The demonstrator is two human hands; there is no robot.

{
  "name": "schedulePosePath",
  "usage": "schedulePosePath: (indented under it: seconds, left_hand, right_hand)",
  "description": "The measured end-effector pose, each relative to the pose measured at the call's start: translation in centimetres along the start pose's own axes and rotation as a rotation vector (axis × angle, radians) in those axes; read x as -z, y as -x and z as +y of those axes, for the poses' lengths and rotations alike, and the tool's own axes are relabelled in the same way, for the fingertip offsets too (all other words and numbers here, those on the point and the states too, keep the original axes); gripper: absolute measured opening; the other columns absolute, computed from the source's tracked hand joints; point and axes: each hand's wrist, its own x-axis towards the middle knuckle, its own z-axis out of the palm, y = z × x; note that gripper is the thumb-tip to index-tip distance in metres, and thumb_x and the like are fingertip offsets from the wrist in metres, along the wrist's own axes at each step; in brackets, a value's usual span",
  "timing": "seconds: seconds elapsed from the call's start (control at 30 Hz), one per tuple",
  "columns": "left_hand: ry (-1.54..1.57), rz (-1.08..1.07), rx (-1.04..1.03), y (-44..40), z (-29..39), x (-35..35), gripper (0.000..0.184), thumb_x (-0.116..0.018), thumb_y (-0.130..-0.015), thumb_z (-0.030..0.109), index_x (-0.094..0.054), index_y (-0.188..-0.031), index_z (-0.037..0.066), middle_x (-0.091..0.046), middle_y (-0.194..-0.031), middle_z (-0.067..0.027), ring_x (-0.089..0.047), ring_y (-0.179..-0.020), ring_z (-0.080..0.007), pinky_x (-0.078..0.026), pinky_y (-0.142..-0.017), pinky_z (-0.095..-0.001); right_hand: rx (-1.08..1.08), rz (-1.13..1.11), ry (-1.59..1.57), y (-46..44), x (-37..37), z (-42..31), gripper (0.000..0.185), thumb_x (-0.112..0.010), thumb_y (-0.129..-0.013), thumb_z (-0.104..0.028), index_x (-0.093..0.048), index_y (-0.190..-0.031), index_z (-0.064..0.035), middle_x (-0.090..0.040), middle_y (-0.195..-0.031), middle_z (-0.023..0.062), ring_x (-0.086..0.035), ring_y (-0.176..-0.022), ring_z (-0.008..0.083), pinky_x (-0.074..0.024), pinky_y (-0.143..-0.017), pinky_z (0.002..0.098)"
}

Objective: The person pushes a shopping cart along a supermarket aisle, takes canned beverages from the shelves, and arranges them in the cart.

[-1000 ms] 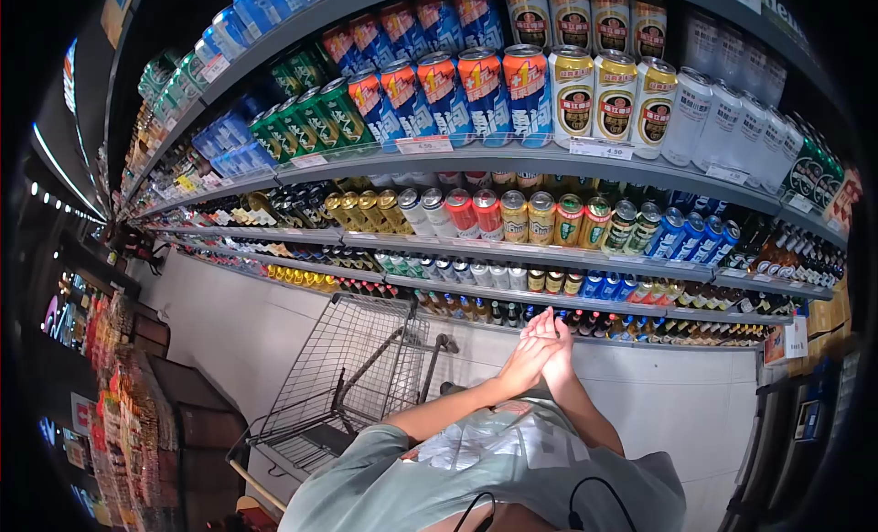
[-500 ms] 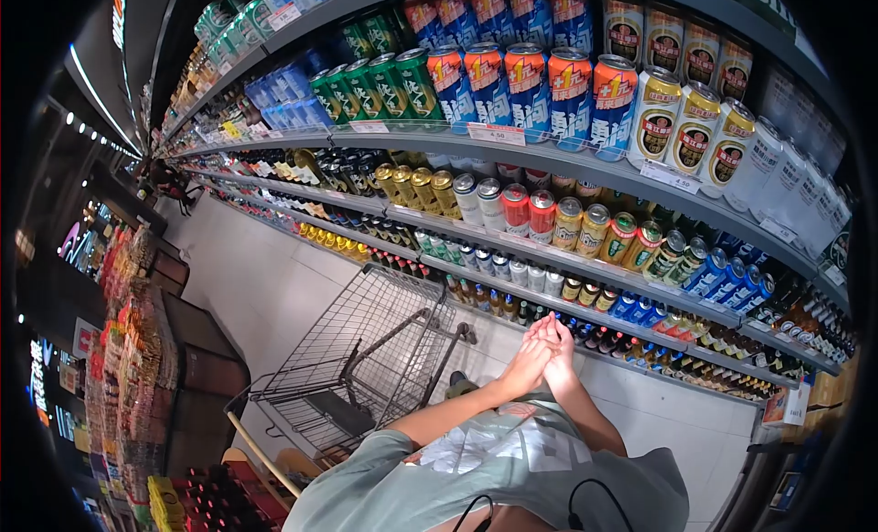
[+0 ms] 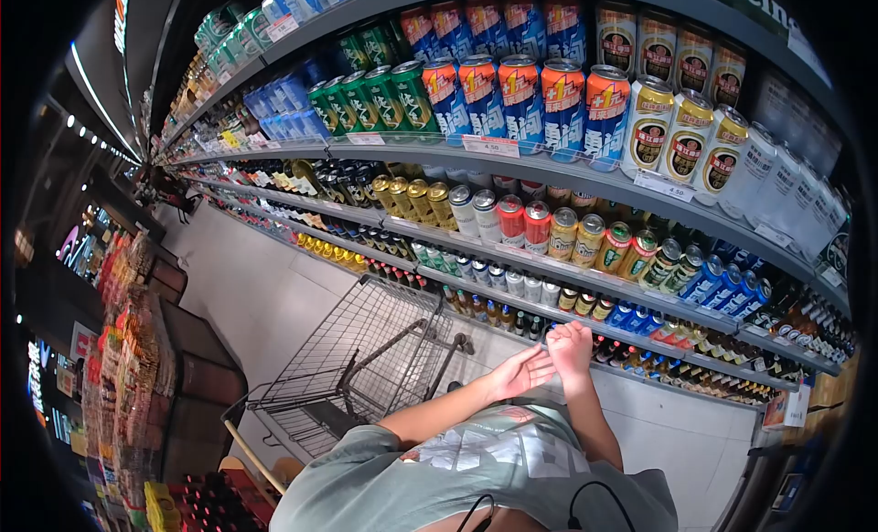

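Note:
My left hand [image 3: 521, 371] is in front of my chest, palm turned up and fingers stretched toward the other hand, with nothing in it. Right beside it, slightly higher, my right hand [image 3: 570, 347] has its fingers curled in; whether anything is inside cannot be made out. Beyond both hands are the lower shelves with rows of cans and bottles. A wire shopping cart [image 3: 352, 349] stands to the left of my hands, and neither hand touches it.
Long shelves [image 3: 549, 171] of drink cans curve across the view, with blue-orange cans [image 3: 519, 97] and green cans [image 3: 373, 102] on an upper level. Packaged goods [image 3: 137, 367] on display stands line the left side. Pale floor tiles [image 3: 247, 267] run along the aisle.
My hands were pressed together and have come apart; the right one has curled its fingers. The view first turned left, then shifted slightly, so shelves and cart appear displaced.

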Motion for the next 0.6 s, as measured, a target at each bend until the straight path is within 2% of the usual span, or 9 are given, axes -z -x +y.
schedulePosePath:
  seconds: [0.03,0.1,0.13,0.17,0.23,0.33,0.43,0.57,0.6]
  left_hand:
    - [-0.010,-0.130,-0.012,-0.6,-0.4,-0.9,0.054,-0.063,-0.097,0.042,-0.046,-0.136,0.009,-0.060,-0.128,-0.0129,-0.059,-0.120,-0.0287,-0.047,-0.105,-0.0420]
    - [0.054,-0.226,0.021,-0.4,-1.1,-4.1,0.058,-0.061,-0.098,0.043,-0.045,-0.138,0.004,-0.058,-0.133,-0.0152,-0.054,-0.127,-0.0316,-0.042,-0.109,-0.0453]
    - [0.160,-0.353,0.010,-0.5,-1.2,-4.9,0.062,-0.059,-0.098,0.046,-0.043,-0.139,0.002,-0.054,-0.138,-0.0172,-0.050,-0.132,-0.0323,-0.038,-0.112,-0.0468]
    - [0.268,-0.480,-0.001,-0.7,-1.3,-5.4,0.067,-0.057,-0.098,0.049,-0.041,-0.140,0.000,-0.051,-0.143,-0.0191,-0.047,-0.136,-0.0331,-0.034,-0.116,-0.0484]
    - [0.273,-0.292,-0.036,-1.5,-1.2,-5.0,0.081,-0.051,-0.096,0.061,-0.037,-0.144,-0.003,-0.039,-0.153,-0.0225,-0.035,-0.144,-0.0345,-0.026,-0.121,-0.0491]
    - [0.412,-0.230,-0.032,-1.9,-1.1,-2.9,0.081,-0.055,-0.093,0.061,-0.041,-0.142,-0.003,-0.039,-0.153,-0.0225,-0.034,-0.145,-0.0337,-0.024,-0.121,-0.0485]
    - [0.381,-0.176,0.004,-1.1,-1.4,-1.6,0.073,-0.059,-0.092,0.057,-0.046,-0.134,-0.001,-0.045,-0.143,-0.0195,-0.040,-0.137,-0.0327,-0.029,-0.118,-0.0472]
    - [0.328,-0.132,0.024,-0.7,-1.9,-0.7,0.062,-0.064,-0.090,0.051,-0.052,-0.124,0.001,-0.053,-0.130,-0.0156,-0.048,-0.127,-0.0314,-0.035,-0.113,-0.0454]
    - [0.325,-0.124,0.031,-0.6,-2.0,-0.6,0.059,-0.065,-0.089,0.050,-0.053,-0.122,0.002,-0.055,-0.126,-0.0146,-0.050,-0.125,-0.0310,-0.037,-0.111,-0.0449]
  right_hand:
    - [0.072,0.080,0.206,-0.1,-0.6,0.9,0.017,-0.046,-0.094,-0.021,-0.050,-0.078,-0.0139,-0.039,-0.058,-0.0046,-0.042,-0.064,0.0121,-0.0383,-0.069,0.0317]
    - [0.159,0.208,0.662,0.6,-4.3,3.6,0.020,-0.045,-0.097,-0.028,-0.051,-0.086,-0.0113,-0.051,-0.066,0.0024,-0.052,-0.070,0.0175,-0.0430,-0.073,0.0347]
    - [0.132,0.098,0.938,1.1,-5.7,3.9,0.029,-0.045,-0.099,-0.035,-0.053,-0.098,-0.0077,-0.060,-0.079,0.0100,-0.060,-0.083,0.0240,-0.0466,-0.080,0.0372]
    - [0.113,0.030,1.118,1.0,-6.5,4.6,0.040,-0.055,-0.094,-0.043,-0.061,-0.096,-0.0034,-0.067,-0.083,0.0140,-0.065,-0.085,0.0293,-0.0489,-0.078,0.0402]
    - [0.018,-0.007,1.372,1.2,-7.1,4.2,0.043,-0.057,-0.093,-0.044,-0.063,-0.097,-0.0023,-0.068,-0.086,0.0158,-0.066,-0.087,0.0304,-0.0492,-0.081,0.0405]
    - [-0.329,-0.113,2.081,1.6,-7.3,4.0,0.051,-0.061,-0.090,-0.049,-0.071,-0.099,0.0012,-0.072,-0.095,0.0211,-0.069,-0.093,0.0336,-0.0499,-0.088,0.0415]
    - [-0.377,-0.035,2.455,2.3,-7.0,6.2,0.055,-0.074,-0.079,-0.051,-0.073,-0.099,0.0012,-0.072,-0.092,0.0235,-0.071,-0.088,0.0373,-0.0520,-0.084,0.0438]
    - [-0.133,-0.065,2.192,3.8,-6.1,7.3,0.046,-0.070,-0.084,-0.046,-0.069,-0.080,-0.0006,-0.069,-0.080,0.0186,-0.067,-0.075,0.0365,-0.0484,-0.070,0.0472]
    - [-0.143,-0.005,2.131,4.1,-6.3,7.7,0.041,-0.071,-0.085,-0.041,-0.068,-0.080,-0.0002,-0.068,-0.076,0.0162,-0.065,-0.072,0.0313,-0.0474,-0.069,0.0444]
